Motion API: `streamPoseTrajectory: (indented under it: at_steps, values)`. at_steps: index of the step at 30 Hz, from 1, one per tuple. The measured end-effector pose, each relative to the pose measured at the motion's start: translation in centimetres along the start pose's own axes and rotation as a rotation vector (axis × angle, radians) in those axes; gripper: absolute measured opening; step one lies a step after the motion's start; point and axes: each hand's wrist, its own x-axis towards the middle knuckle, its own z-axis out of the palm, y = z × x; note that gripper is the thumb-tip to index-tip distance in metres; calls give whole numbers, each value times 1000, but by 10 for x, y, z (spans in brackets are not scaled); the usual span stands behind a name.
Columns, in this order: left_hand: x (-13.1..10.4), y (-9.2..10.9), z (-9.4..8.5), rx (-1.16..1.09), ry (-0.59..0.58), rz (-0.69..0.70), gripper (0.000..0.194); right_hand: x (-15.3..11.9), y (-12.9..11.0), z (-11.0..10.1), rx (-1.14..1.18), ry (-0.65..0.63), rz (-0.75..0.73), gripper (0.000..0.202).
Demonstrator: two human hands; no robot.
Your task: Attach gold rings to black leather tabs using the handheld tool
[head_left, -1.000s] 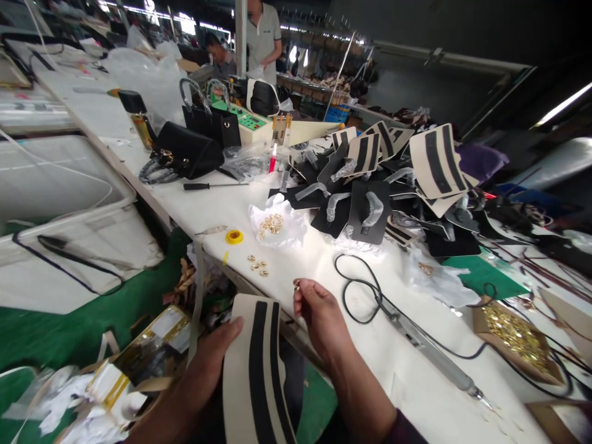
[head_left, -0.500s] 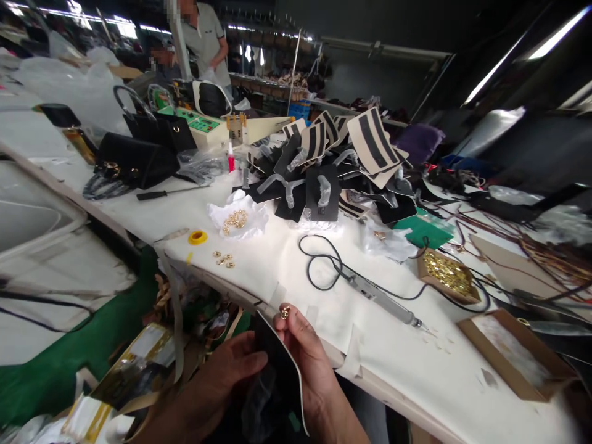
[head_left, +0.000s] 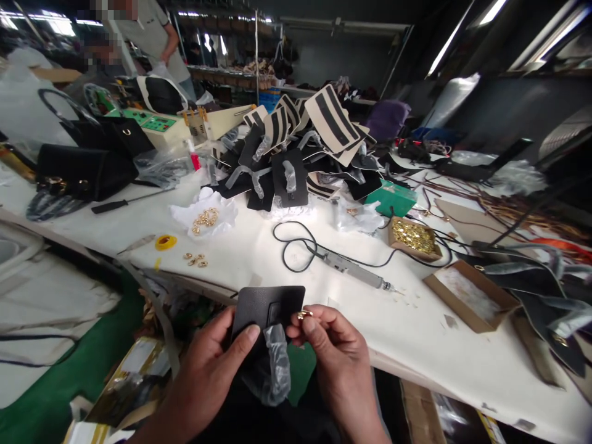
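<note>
My left hand (head_left: 217,357) grips the left edge of a black leather panel (head_left: 250,303), thumb across its face. A strap wrapped in clear plastic (head_left: 277,364) hangs from the panel. Between the thumb and fingers of my right hand (head_left: 333,339) is a small gold metal piece (head_left: 304,314), close to the panel's right edge. Both hands are in front of the white table's near edge. On the table, several gold pieces (head_left: 195,259) lie loose, and more (head_left: 206,220) rest on white paper (head_left: 224,213).
A corded grey screwdriver (head_left: 356,271) lies mid-table, near a box of gold parts (head_left: 414,238) and an open cardboard box (head_left: 472,296). Behind are piled black panels (head_left: 289,166), a black handbag (head_left: 83,169), yellow tape (head_left: 165,242) and a standing person (head_left: 152,37).
The black panel has turned so its front face shows, with the plastic-wrapped strap now visible. My right hand has turned and holds the gold piece beside the panel. The view has shifted right.
</note>
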Motion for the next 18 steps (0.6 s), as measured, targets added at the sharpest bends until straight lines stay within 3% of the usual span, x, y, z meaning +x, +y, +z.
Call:
streamPoseTrajectory:
  at_steps: [2, 5, 13, 18]
  values:
    - [0, 0, 5, -11, -44, -28, 50, -2, 4, 3, -46, -18, 35, 28]
    - [-2, 0, 9, -9, -81, -54, 50, 0, 8, 4, -193, -17, -45, 23]
    - [-13, 5, 18, -93, -38, -51, 49, -5, 10, 2, -427, 24, -315, 11]
    - [-17, 5, 20, -61, -5, -24, 45, -7, 8, 4, -421, 33, -302, 12]
